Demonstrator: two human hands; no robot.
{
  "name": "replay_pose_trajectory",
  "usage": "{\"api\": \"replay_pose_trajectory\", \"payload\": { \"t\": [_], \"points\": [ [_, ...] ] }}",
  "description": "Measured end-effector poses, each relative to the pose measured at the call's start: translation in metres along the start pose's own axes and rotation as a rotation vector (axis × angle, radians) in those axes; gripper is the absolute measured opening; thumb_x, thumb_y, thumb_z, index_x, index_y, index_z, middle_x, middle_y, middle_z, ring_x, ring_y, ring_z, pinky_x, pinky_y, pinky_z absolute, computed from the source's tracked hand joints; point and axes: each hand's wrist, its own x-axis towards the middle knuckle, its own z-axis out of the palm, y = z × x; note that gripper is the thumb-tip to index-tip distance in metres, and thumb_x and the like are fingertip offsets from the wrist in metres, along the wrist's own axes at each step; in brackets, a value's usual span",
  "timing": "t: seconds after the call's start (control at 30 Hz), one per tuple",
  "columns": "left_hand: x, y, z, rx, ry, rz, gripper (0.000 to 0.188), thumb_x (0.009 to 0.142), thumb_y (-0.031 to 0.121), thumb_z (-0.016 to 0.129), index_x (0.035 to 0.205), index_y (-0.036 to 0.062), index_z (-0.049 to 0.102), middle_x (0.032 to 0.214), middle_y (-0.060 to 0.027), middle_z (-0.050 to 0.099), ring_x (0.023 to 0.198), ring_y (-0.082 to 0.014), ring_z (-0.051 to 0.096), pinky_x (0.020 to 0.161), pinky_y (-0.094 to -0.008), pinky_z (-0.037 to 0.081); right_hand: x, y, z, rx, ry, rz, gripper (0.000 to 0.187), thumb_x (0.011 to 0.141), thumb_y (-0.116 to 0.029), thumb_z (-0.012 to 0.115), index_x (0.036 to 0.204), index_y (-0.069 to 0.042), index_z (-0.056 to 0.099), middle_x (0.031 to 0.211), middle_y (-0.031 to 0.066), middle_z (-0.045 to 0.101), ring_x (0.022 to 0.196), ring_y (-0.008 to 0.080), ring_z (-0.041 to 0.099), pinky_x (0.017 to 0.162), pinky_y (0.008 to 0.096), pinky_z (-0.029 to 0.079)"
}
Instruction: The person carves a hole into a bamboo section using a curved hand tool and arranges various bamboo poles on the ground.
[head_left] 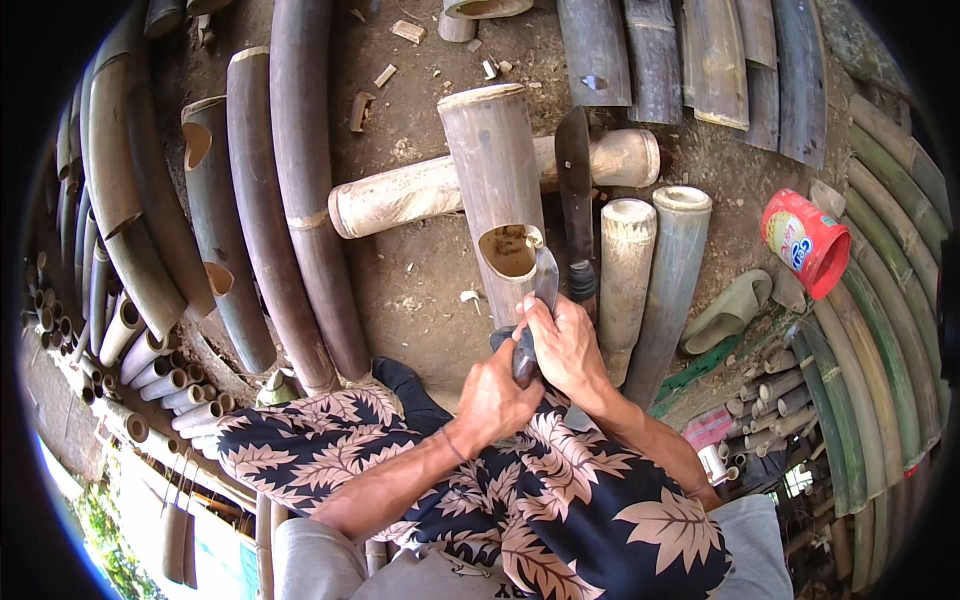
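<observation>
A dark bamboo tube rests across a pale bamboo length, its near end toward my lap. An oval opening is cut in its upper side, with a pale, rough inner edge. At the right rim of that opening lies the blade of a knife, a curled shaving beside it. My left hand is closed around the knife's dark, wrapped handle. Closed higher up, where handle meets blade, is my right hand. The tube's near end is partly hidden behind my hands.
A machete leans over the pale length, close right of the tube. Two bamboo pieces stand beyond it, then a green sandal and a red plastic container. Long bamboo poles line the left; chips litter the dirt floor.
</observation>
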Motion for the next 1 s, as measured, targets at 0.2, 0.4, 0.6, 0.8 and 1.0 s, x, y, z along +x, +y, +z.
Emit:
{"api": "replay_pose_trajectory", "payload": {
  "t": [0.2,0.4,0.6,0.8,1.0],
  "points": [
    [0.010,0.000,0.032,-0.178,0.137,0.048,0.053,0.081,0.020,0.072,0.124,-0.0053,0.056,0.091,-0.0287,0.070,0.091,-0.0387,0.073,0.079,-0.0421,0.055,0.013,0.005,-0.001,-0.108,0.052,-0.040,0.039,0.100,-0.033,0.050,0.093,0.004,0.062,0.075,0.0243,0.068,0.076,0.0444,0.068,0.070,0.0504,0.052],
    [-0.012,-0.009,0.006,-0.075,0.206,0.132,0.043,0.078,0.022,0.076,0.113,-0.0010,0.065,0.079,-0.0193,0.071,0.074,-0.0274,0.073,0.070,-0.0410,0.056,-0.013,-0.003,0.005,0.061,-0.071,-0.030,0.027,0.102,-0.022,0.049,0.100,0.004,0.059,0.076,0.0140,0.068,0.072,0.0258,0.068,0.070,0.0368,0.053],
    [-0.001,-0.004,-0.105,0.548,0.367,0.257,0.026,0.078,0.025,0.079,0.091,0.0042,0.070,0.074,-0.0142,0.068,0.065,-0.0255,0.070,0.064,-0.0405,0.057,0.019,-0.044,0.039,0.508,-0.425,0.050,0.032,0.105,-0.028,0.050,0.113,0.002,0.056,0.098,0.0141,0.069,0.064,0.0205,0.067,0.060,0.0297,0.055],
    [0.008,0.124,-0.159,1.252,0.112,0.284,0.026,0.074,0.029,0.079,0.084,0.0071,0.070,0.077,-0.0124,0.071,0.071,-0.0314,0.071,0.066,-0.0435,0.055,0.021,-0.046,0.031,1.480,-0.461,0.066,0.032,0.103,-0.023,0.053,0.127,-0.002,0.050,0.116,0.0179,0.067,0.084,0.0305,0.071,0.080,0.0416,0.058],
    [0.033,0.209,-0.139,1.567,-0.148,0.373,0.012,0.084,0.019,0.068,0.081,0.0099,0.076,0.079,-0.0093,0.074,0.077,-0.0241,0.074,0.065,-0.0361,0.056,0.031,-0.035,0.016,1.896,-0.642,0.033,0.030,0.106,-0.025,0.042,0.123,-0.007,0.060,0.113,0.0128,0.072,0.098,0.0261,0.071,0.100,0.0441,0.051]
  ]
}}
